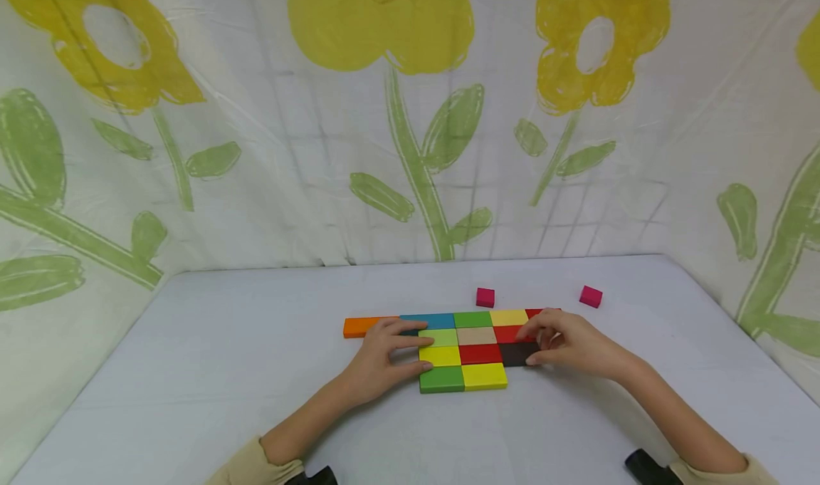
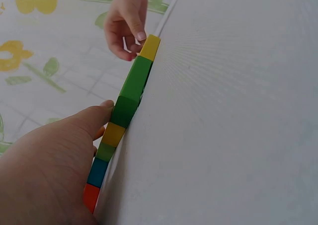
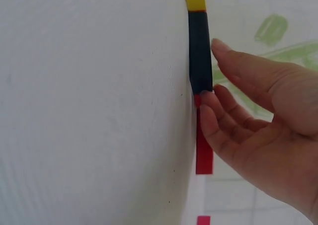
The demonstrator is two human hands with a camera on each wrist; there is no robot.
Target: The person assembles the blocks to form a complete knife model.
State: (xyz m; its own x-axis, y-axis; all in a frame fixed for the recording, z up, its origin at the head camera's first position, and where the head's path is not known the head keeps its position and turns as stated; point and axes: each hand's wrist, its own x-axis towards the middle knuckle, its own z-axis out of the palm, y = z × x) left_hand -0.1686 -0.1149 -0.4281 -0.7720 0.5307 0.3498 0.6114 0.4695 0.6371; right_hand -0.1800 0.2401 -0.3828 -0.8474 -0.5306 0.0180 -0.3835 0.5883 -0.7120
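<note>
Flat coloured blocks lie side by side in a patchwork, with a green block (image 1: 440, 379) and a yellow block (image 1: 485, 376) in the row nearest me. My left hand (image 1: 376, 365) rests along the left side, thumb and extended fingertips on the light green and yellow blocks. Relaxed fingers of my right hand (image 1: 576, 346) touch the right end, by a red block (image 1: 505, 334) and the black block (image 1: 516, 355). In the right wrist view, the thumb stands apart beside the black block (image 3: 200, 51), while fingertips meet the red block (image 3: 204, 150) behind it.
Behind the patchwork lie two small crimson cubes, one (image 1: 485, 298) near the middle and another (image 1: 591, 296) farther right. An orange block (image 1: 359, 327) juts out at the far left. A white cloth with painted flowers (image 1: 416, 150) hangs behind the white table (image 1: 256, 307).
</note>
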